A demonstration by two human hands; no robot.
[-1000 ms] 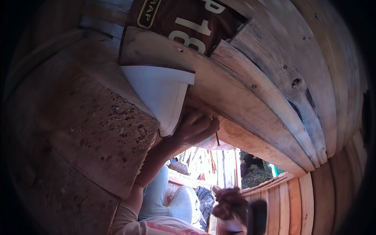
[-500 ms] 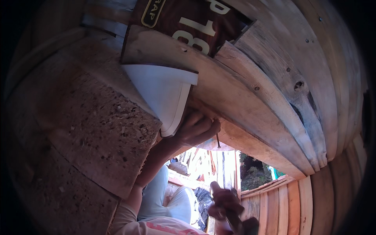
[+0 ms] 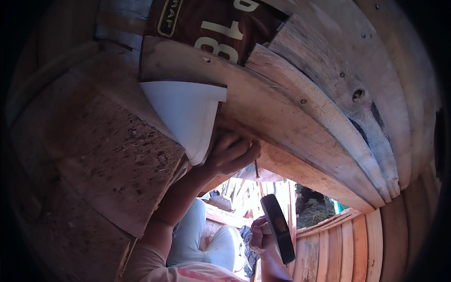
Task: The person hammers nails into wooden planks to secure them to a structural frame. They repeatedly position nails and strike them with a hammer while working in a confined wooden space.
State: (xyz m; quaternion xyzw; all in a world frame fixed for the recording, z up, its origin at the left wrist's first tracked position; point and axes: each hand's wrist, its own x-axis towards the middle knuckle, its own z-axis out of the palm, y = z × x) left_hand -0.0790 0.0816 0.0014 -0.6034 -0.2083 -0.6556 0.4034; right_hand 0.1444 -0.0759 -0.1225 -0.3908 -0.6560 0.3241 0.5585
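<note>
My left hand [image 3: 231, 152] reaches up to the underside of a wooden beam [image 3: 282, 115]. Its fingers are closed around a long nail [image 3: 257, 170], whose shank and head stick out below them. Lower and to the right, my right hand [image 3: 260, 232] is gripped around a hammer. The dark hammer head [image 3: 280, 235] stands upright below the nail, apart from it; the fist hides much of the handle. Beside my left wrist hangs a white angular piece with a dark edge [image 3: 185, 113], which covers part of that hand.
A rough wooden board [image 3: 122, 164] fills the left side. Several curved-looking planks [image 3: 305, 61] and a dark printed sheet [image 3: 206, 23] lie above. Beyond the beam is a bright opening with foliage [image 3: 312, 207], bordered by a plank wall [image 3: 338, 249].
The hammer has swung up and turned, its head now broadside and closer to the nail. My left hand still holds the nail. The whole view has shifted slightly.
</note>
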